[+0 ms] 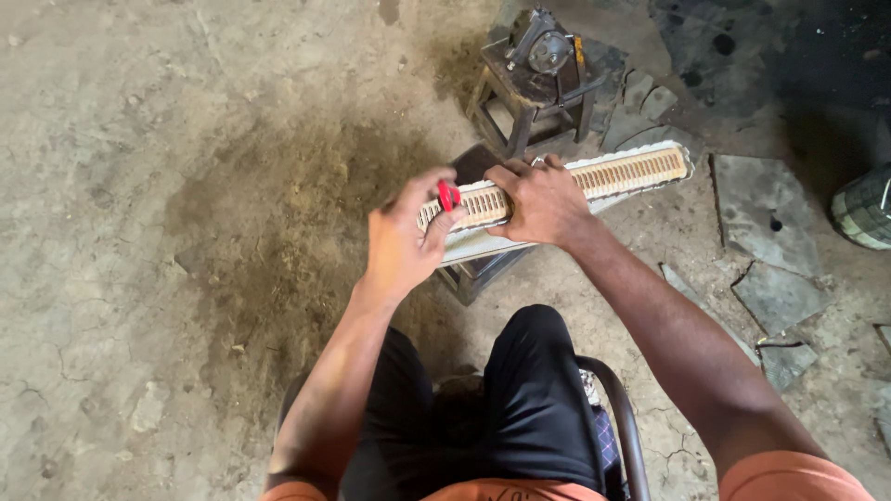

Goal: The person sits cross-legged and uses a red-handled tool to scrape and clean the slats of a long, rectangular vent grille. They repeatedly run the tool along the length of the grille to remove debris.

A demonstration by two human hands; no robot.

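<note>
A long narrow radiator core [620, 173] with a row of slots along its top edge lies across a small dark metal stand [475, 275] in front of my knees. My right hand [541, 199] presses down on the middle of the core, fingers wrapped over its top. My left hand [404, 239] is at the core's left end and grips a small tool with a red handle [447, 195], its tip at the slots. The tool's working end is hidden by my fingers.
A second dark metal stand with a round part on top [543, 70] sits behind the core. Broken stone slabs [766, 232] lie on the right. A striped round container [863, 209] is at the right edge. Dirt floor stretches to the left.
</note>
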